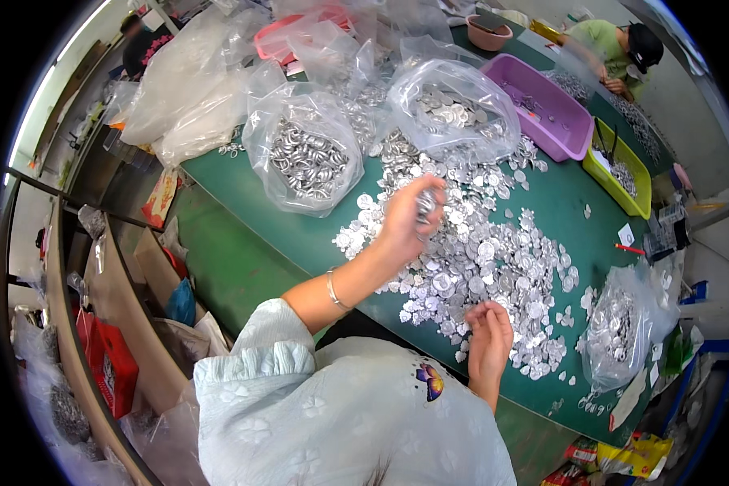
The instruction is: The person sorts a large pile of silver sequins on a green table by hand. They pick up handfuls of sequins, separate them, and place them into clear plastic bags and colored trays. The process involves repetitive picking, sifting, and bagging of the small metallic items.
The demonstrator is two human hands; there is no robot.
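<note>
A wide heap of small silver metal charms [494, 251], many round or heart-shaped, covers the middle of the green table [251, 198]. Over the heap's left side, my left hand [409, 217] is curled around several silver metal pieces [424, 206], slightly blurred. My right hand [489, 338] is at the near edge of the heap, its fingertips pressed together; whatever they hold is too small to make out. Beyond my left hand stand an open clear bag of silver rings [308, 158] and another clear bag of flat silver discs [454, 109].
A purple bin [579, 134] and a yellow-green basket [644, 190] stand at the far right. Another bag of silver pieces [611, 332] lies nearer, by a red pen [630, 249]. Large plastic bags [190, 89] crowd the far left. A co-worker [603, 40] sits across the table.
</note>
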